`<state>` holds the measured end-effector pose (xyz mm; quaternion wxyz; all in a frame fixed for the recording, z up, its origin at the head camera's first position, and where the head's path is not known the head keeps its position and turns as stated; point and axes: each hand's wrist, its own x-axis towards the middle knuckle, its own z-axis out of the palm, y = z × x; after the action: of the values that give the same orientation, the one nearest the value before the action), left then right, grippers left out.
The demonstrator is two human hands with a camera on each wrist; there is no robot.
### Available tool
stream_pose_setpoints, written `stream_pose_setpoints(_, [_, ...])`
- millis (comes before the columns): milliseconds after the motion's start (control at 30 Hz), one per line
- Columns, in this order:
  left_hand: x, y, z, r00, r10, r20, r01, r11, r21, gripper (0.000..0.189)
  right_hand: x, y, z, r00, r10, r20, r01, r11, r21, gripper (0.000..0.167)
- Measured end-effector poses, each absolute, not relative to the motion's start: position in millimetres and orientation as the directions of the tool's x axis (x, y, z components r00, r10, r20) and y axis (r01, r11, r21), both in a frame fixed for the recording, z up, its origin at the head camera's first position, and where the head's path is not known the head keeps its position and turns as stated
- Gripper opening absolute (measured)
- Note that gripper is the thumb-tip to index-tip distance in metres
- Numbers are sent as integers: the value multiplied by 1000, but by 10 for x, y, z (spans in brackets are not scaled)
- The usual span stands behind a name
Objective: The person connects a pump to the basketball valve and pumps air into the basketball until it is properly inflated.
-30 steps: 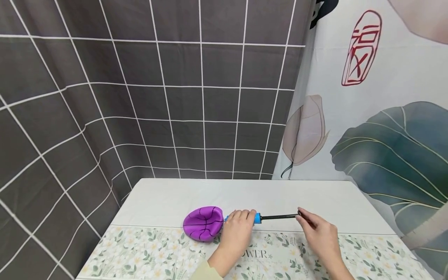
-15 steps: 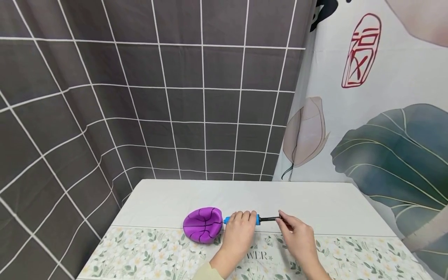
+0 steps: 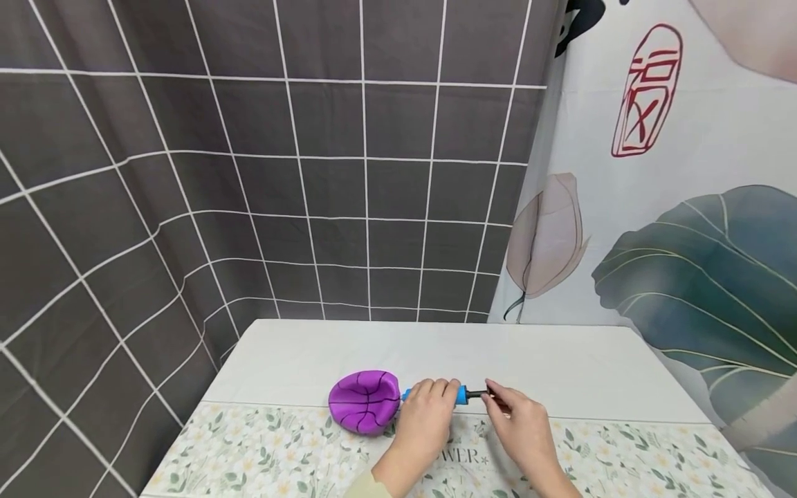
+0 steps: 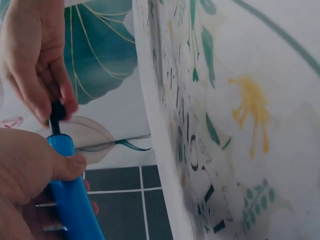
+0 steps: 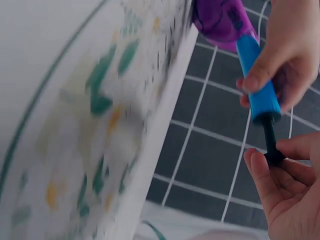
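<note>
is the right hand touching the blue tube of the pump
Apart. The right wrist view shows it: a bare stretch of black rod lies between the right hand and the blue tube.

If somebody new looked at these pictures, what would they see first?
Probably the dented, bright purple ball, on the table just left of centre in the head view. Next, the blue pump to its right in that view: the person's left grip wraps round it and the right grip holds its black handle. Behind them hangs a dark curtain with white lines.
</note>
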<state>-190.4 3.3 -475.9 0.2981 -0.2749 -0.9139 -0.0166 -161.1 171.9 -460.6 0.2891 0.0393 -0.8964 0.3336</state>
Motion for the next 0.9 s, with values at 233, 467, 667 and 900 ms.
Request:
stream_pose_setpoints(233, [-1911, -1, -4701, -716, 483, 504, 502, 858, -109, 54, -1564, 2043, -4506, -802, 179, 570, -214, 805, -553, 27])
stream_pose_setpoints(467, [-1909, -11, -4677, -728, 480, 489, 507, 857, -87, 48, -1523, 2221, -4465, -785, 216, 581, -180, 818, -547, 28])
stream_pose_setpoints(667, [-1894, 9, -4650, -731, 490, 475, 496, 859, -123, 53, -1537, 2132, -4487, -752, 209, 625, -204, 828, -522, 27])
stream_pose_setpoints(900, [-1880, 45, -4635, -719, 490, 493, 485, 862, -149, 52, -1560, 1882, -4535, -750, 157, 643, -255, 828, -500, 27])
